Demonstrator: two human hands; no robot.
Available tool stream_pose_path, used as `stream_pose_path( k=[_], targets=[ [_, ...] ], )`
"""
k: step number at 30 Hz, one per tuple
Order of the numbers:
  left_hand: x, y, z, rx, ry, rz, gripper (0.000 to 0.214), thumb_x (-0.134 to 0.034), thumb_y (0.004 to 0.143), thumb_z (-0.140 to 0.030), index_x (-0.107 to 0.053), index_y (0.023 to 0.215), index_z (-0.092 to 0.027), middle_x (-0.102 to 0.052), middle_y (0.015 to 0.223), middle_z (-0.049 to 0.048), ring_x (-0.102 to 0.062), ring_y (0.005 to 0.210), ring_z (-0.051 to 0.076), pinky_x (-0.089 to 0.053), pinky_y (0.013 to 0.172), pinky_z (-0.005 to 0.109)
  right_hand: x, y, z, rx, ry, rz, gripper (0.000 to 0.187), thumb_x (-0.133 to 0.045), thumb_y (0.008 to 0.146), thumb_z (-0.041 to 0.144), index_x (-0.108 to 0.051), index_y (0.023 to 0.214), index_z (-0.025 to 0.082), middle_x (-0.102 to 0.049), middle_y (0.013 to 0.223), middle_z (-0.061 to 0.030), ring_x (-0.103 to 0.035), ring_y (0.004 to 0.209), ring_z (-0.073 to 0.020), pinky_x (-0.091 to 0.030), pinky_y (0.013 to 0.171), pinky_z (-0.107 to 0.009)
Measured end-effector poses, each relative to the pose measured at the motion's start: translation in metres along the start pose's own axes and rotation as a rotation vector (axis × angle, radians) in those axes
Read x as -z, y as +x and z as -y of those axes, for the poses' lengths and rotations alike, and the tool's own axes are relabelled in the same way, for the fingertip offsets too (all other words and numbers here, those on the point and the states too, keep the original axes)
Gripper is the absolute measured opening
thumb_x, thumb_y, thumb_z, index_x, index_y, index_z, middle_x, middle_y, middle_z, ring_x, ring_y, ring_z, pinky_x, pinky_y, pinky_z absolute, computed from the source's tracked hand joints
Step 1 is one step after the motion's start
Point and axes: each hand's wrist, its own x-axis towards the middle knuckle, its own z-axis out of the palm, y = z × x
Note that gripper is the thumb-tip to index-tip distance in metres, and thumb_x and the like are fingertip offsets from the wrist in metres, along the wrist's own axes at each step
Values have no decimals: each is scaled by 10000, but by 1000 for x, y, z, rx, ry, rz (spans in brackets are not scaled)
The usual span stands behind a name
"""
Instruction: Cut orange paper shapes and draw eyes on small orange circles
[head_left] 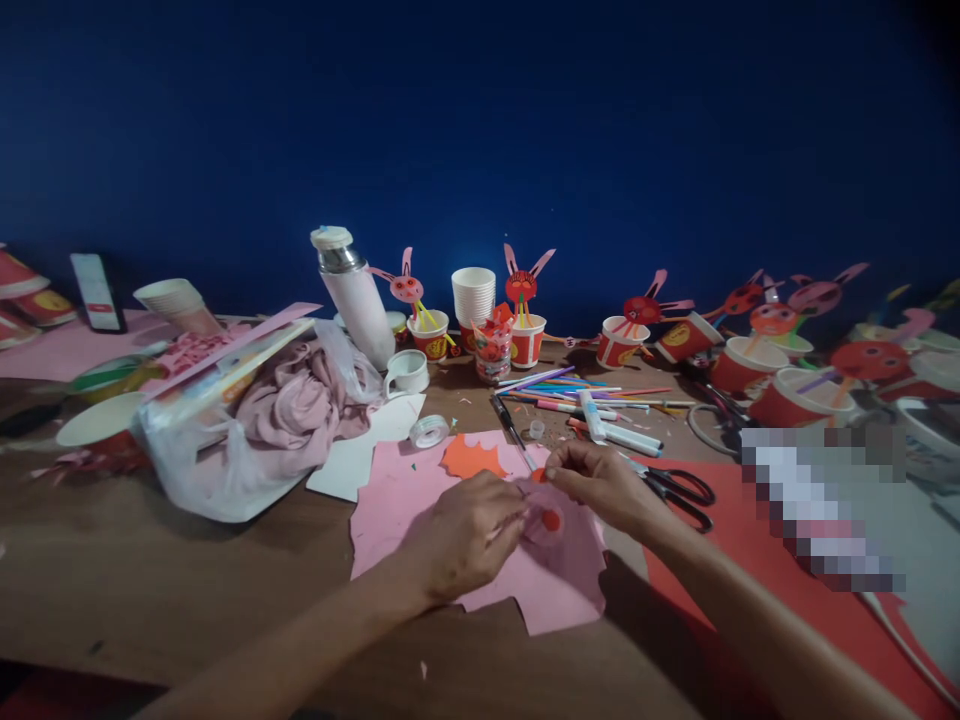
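Observation:
Over a ragged sheet of pink paper [420,520], my left hand [469,530] has its fingers closed on a rounded pink paper cutout [534,528]. An orange-red paper dot [551,520] lies on that cutout. My right hand [596,482] pinches a second small orange-red paper piece [538,476] just above the cutout's upper edge; whether the two touch is hard to tell. Beyond my hands lies a jagged orange paper scrap [472,457], and a black pen [511,425] points toward my right fingers. Black-handled scissors [679,490] rest beside my right wrist.
Clear tape [429,431], a glue tube [592,416] and several coloured sticks [570,385] lie beyond the pink sheet. Paper cups with rabbit figures [521,300] line the wall. A white flask [354,300] and a plastic bag [217,460] stand left; red paper [697,570] lies right.

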Motion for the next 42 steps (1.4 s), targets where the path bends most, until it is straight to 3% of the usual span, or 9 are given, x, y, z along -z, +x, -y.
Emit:
stream_pose_path(
  k=[3,8,21,42],
  targets=[
    [-6,-14,3,-142,318,29,268,-452,870,-258,-585,1075,-147,-604,1096,97,-468,967,253,-396,828,411,-4,-6,-5,-83,-49,-5,166,-498,740,256,-555,621,156,-510,567,36,-421,500,-79,-312,466,-190],
    [-11,-22,-1,-164,471,88,337,-457,874,-359,-543,1115,-139,-547,1194,103,-440,996,275,-401,816,438,-9,-9,3,-181,-157,18,183,-502,719,237,-610,595,156,-543,496,32,-403,447,-81,-267,423,-193],
    [-17,-23,1,-158,462,136,334,-449,875,-405,-551,1059,-145,-558,1120,96,-437,960,253,-388,793,409,-20,-9,-1,-226,-384,10,292,-490,757,328,-620,541,181,-580,502,1,-462,470,-113,-252,428,-219],
    [-20,-21,4,-151,432,110,294,-493,858,-397,-581,989,-149,-560,1095,79,-442,938,237,-380,767,382,-27,-8,-6,-193,-560,13,194,-490,753,240,-661,680,186,-673,642,-26,-554,551,-137,-303,486,-223]
  ],
)
